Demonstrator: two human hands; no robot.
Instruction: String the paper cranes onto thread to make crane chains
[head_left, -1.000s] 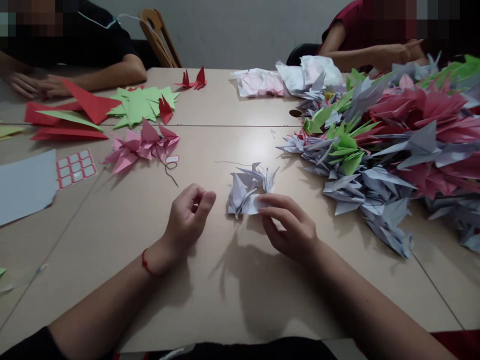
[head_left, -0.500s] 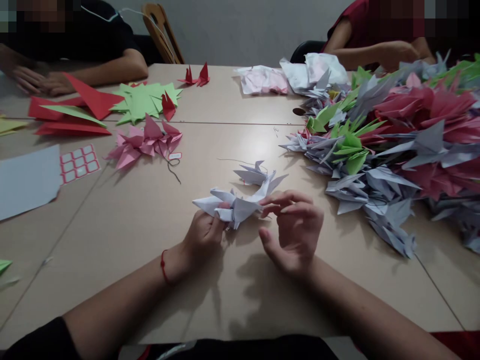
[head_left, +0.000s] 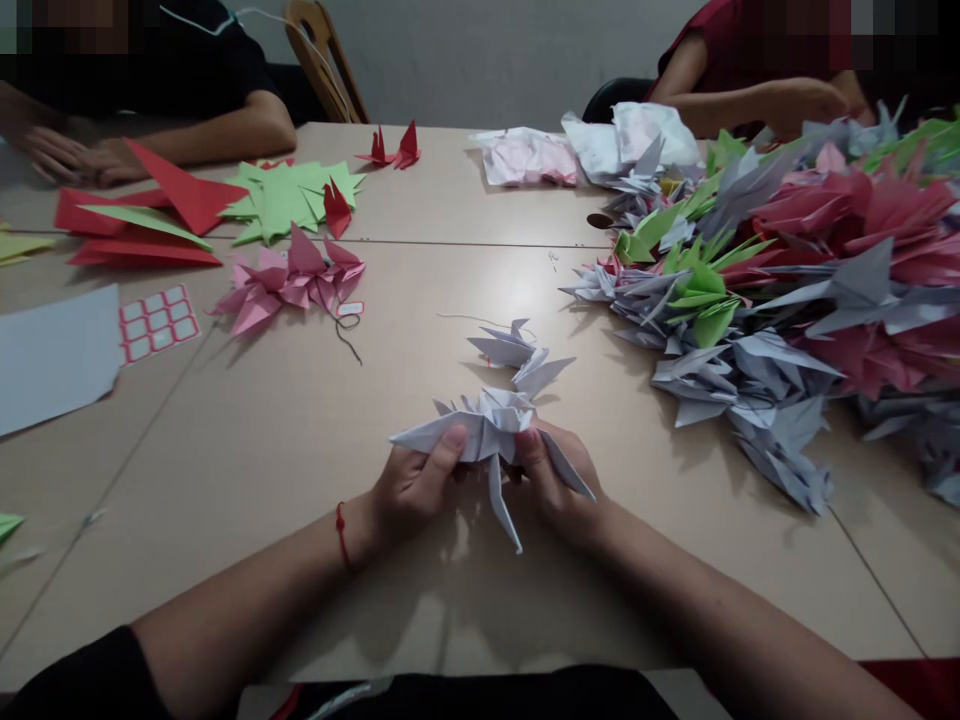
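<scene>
Left hand [head_left: 415, 490] and right hand [head_left: 553, 485] are both closed on a pale folded paper crane [head_left: 487, 425], pinching it between thumbs and curled fingers above the bench [head_left: 262, 450], toward the near side. One long point hangs below the grip; another slants right across the right hand. A second pale paper crane [head_left: 510, 345] rests on the bench just beyond, near a thin thread [head_left: 480, 320]. A light, even pinch at the body appears advisable, since the thin points could crease under a harder hold. The near edge [head_left: 450, 665] lies well below the hands. Heaped paper cranes [head_left: 757, 375] stand to the right, near enough to warrant care with any sweep of the right hand. Moving room is widest to the left, out to pink paper cranes [head_left: 285, 285] at far left.
</scene>
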